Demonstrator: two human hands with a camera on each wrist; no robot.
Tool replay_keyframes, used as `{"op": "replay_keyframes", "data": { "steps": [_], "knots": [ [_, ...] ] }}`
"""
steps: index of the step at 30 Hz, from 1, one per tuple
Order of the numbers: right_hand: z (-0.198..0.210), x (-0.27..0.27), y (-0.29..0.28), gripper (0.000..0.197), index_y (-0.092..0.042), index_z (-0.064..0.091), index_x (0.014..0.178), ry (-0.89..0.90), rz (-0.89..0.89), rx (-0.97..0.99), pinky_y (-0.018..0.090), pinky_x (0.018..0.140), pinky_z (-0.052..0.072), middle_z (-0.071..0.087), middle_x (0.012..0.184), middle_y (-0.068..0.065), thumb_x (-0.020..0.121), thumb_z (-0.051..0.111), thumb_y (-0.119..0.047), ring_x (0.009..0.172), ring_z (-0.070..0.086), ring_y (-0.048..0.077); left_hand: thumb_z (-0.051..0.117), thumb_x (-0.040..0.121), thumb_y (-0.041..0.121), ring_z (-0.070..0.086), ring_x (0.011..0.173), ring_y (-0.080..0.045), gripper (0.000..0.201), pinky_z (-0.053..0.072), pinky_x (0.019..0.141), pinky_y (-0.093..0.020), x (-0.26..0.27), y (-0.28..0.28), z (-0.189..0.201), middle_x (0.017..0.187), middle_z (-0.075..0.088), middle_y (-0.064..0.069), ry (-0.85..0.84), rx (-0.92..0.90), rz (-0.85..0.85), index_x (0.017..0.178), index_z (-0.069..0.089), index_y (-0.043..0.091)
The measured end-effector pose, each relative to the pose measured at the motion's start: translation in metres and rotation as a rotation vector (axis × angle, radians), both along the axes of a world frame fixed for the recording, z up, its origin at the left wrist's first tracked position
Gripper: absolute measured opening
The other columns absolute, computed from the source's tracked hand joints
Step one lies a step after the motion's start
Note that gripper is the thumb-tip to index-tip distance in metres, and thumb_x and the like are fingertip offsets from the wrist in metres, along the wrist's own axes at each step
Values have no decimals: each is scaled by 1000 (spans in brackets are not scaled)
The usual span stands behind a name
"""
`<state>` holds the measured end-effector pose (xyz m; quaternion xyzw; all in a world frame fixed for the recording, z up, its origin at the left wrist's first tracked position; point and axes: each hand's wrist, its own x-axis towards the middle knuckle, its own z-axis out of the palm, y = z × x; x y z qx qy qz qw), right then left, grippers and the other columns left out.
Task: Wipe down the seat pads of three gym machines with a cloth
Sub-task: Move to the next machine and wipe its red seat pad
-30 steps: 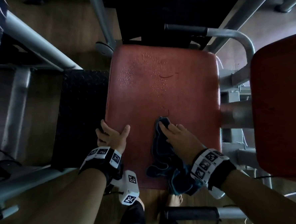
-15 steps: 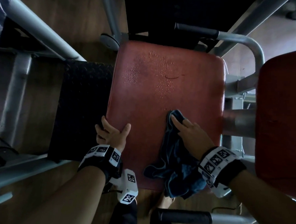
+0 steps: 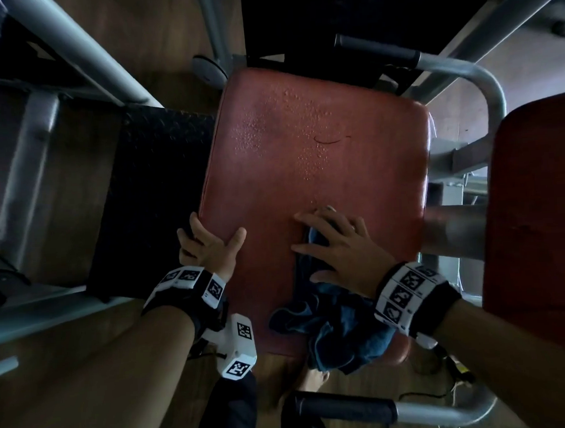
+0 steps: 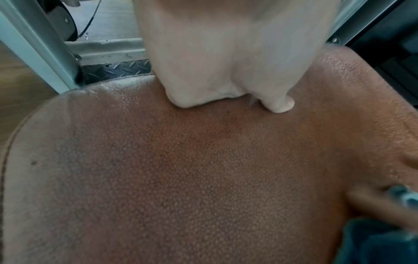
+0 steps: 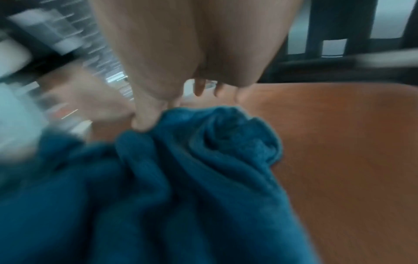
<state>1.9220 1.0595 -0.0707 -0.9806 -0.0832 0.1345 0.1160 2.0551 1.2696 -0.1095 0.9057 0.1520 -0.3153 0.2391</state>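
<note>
A red seat pad (image 3: 321,165) fills the middle of the head view, with water droplets (image 3: 285,121) on its far half. My left hand (image 3: 215,241) grips the pad's left edge, thumb (image 4: 280,105) on top and fingers curled round the side. A dark blue cloth (image 3: 341,336) lies bunched on the near half of the pad (image 5: 350,142) and hangs over its front edge. My right hand (image 3: 332,240) presses flat on the cloth (image 5: 181,178) with fingers spread. The right wrist view is blurred.
A second red pad (image 3: 539,214) stands close on the right. A black treadplate (image 3: 154,188) lies left of the seat. Grey frame tubes cross at the left and back. Black-gripped handles sit at the far right (image 3: 377,51) and in front (image 3: 346,408). The floor is wood.
My right hand slid the cloth rightward over the pad, then back toward the middle, and its fingers have spread out flat. My left hand has kept its grip on the pad's edge.
</note>
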Motion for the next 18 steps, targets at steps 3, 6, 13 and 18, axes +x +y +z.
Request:
{"op": "replay_keyframes", "data": {
  "steps": [3,6,13,18],
  "knots": [
    [-2,13,-7,34,-30,64,96,19,105,-25,47,92,34,41,144,1,72,70,-54,129,36,28,61,79,61,5,143,-41,100,11,114,-59,-1,0,1,160,-6,-9,-2,-19,10,152,-1,33],
    [10,33,-26,26,-21,63,88,59,-24,49,39,91,34,61,110,-4,80,67,-46,103,55,20,60,79,62,4,144,-41,100,10,114,-59,-1,0,3,160,-8,-9,0,-31,14,151,-2,33],
    [112,35,-43,19,-13,60,83,-304,-370,256,21,70,33,56,79,-8,81,70,-29,73,48,9,60,79,64,6,143,-42,102,11,115,-59,-1,-1,2,160,-6,-10,-11,1,6,152,-3,32],
    [108,-17,-14,19,-29,63,92,306,13,277,22,74,48,59,91,-15,78,69,-41,82,54,0,61,79,62,6,143,-42,101,10,115,-58,-1,-3,5,160,-6,-10,-9,-3,13,152,-2,32]
  ]
}}
